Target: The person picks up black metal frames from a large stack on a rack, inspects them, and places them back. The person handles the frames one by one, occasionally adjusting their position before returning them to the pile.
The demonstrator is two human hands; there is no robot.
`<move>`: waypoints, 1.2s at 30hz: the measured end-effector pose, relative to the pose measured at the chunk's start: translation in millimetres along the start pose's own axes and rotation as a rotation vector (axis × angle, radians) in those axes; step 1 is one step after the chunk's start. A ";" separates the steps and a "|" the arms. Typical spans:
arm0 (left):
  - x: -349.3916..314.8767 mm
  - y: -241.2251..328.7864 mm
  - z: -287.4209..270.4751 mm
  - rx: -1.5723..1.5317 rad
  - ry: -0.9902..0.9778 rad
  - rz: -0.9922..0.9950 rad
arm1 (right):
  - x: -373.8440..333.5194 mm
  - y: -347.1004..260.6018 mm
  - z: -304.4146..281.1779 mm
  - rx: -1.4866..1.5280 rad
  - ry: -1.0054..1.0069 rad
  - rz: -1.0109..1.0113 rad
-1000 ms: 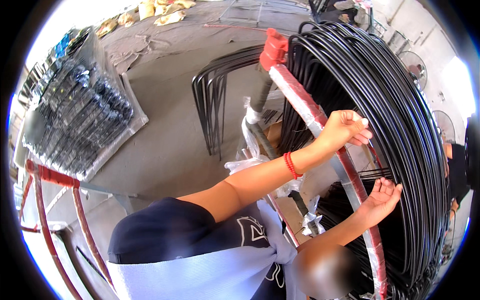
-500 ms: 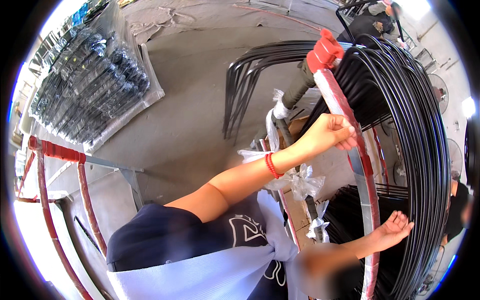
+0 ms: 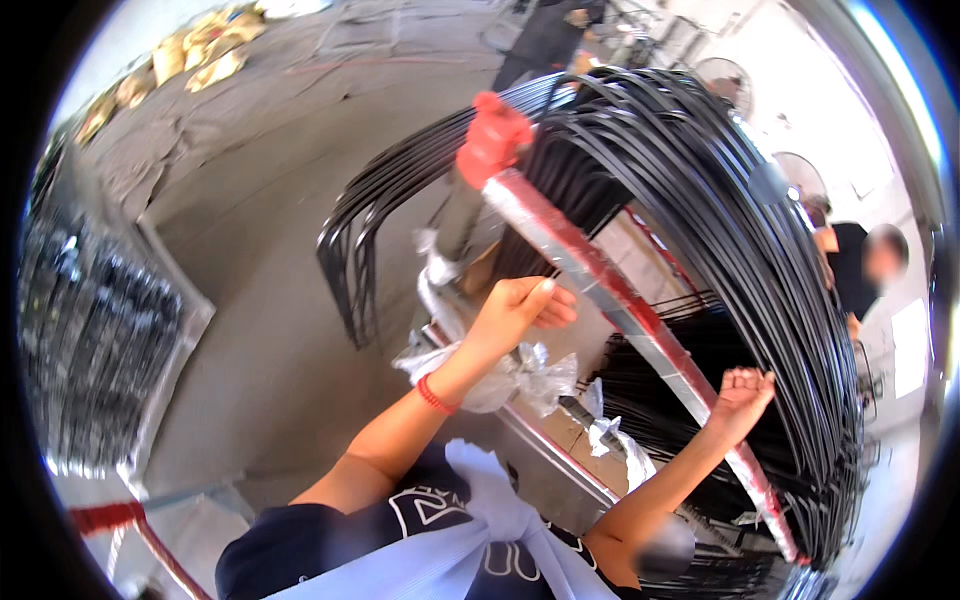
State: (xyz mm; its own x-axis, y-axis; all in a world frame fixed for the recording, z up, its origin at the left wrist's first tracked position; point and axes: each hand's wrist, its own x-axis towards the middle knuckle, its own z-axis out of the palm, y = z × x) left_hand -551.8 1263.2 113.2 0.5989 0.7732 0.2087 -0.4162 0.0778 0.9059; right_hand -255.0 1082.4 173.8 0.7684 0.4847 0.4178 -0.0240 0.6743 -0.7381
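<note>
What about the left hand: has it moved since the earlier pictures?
Yes. Against the red-and-silver wrapped bar, the left hand has moved to the person's left: it overlapped the bar before and now shows on its left side.

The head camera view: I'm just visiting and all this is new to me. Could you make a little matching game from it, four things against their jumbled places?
Things
1. Red beaded bracelet
2. Light blue knotted cloth
3. Large bundle of curved black rods
4. Tan, bulging sacks

Places
A. Beside the right hand
B. Toward the picture's upper left corner
C. Around the wrist of the left hand
D. Across the dark navy shirt

Pairs: 1-C, 2-D, 3-A, 4-B
</note>
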 end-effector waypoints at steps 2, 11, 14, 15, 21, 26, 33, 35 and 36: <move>6.4 1.8 10.0 0.017 -0.033 0.027 | -5.9 -6.4 4.4 -0.062 0.054 0.002; 35.2 45.5 75.8 0.550 -0.154 0.792 | -11.3 -9.6 13.0 -0.119 0.168 0.015; 54.0 58.4 86.3 0.830 -0.103 0.962 | -11.1 -8.9 12.7 -0.118 0.163 0.026; 62.0 60.5 88.8 0.872 -0.044 0.989 | -10.5 -9.6 15.0 -0.125 0.159 0.030; 98.5 63.5 98.1 0.937 0.173 1.107 | -12.3 -8.1 8.3 -0.107 0.133 -0.014; 109.6 64.5 103.5 0.948 0.222 1.160 | -13.0 -7.2 10.3 -0.102 0.110 -0.030; 113.8 67.3 100.6 0.912 0.162 1.175 | -10.5 -4.3 7.4 -0.091 0.127 -0.057; 112.3 67.1 99.9 0.879 0.153 1.154 | -10.0 -6.8 7.7 -0.085 0.067 -0.015; 110.4 70.9 94.3 0.702 0.116 1.135 | -8.9 -5.6 8.5 -0.077 0.084 -0.022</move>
State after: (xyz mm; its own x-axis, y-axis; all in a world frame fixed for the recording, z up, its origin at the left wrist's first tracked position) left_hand -450.7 1294.7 235.2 0.0826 0.2458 0.9658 -0.1832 -0.9489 0.2571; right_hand -267.1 1079.1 178.7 0.8191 0.4199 0.3908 0.0398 0.6380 -0.7690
